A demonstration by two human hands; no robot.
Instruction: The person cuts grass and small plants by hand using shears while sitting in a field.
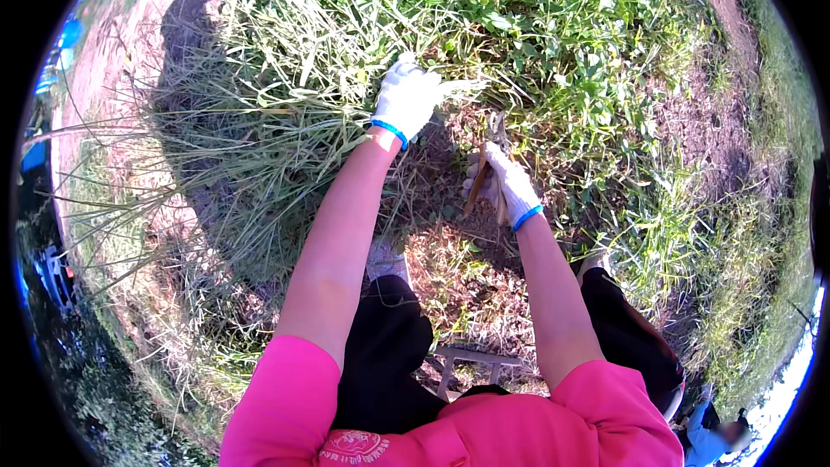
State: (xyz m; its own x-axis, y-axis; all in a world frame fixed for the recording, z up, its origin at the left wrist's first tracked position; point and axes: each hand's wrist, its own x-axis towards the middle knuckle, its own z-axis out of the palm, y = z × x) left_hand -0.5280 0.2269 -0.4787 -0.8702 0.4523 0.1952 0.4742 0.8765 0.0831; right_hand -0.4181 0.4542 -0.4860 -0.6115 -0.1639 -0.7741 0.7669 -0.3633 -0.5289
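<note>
My left hand [406, 98], in a white knitted glove with a blue cuff, is closed around a bunch of long grass [311, 68] whose stems stick out to its right. In my right hand [509, 185], gloved the same way, are the two brown handles of a tool [478, 181]; its dark metal end [497, 126] points away from me, near the soil. Most of the tool's end is shaded, so its exact kind cannot be told. A gap of dark soil and cut grass lies between the hands.
Leafy green plants [551, 26] grow densely ahead. Long grass lies over the left side. Behind my knees is a low stool [476, 355]. Another person [707, 434] in light blue is at the lower right. A dirt path [123, 45] runs along the left.
</note>
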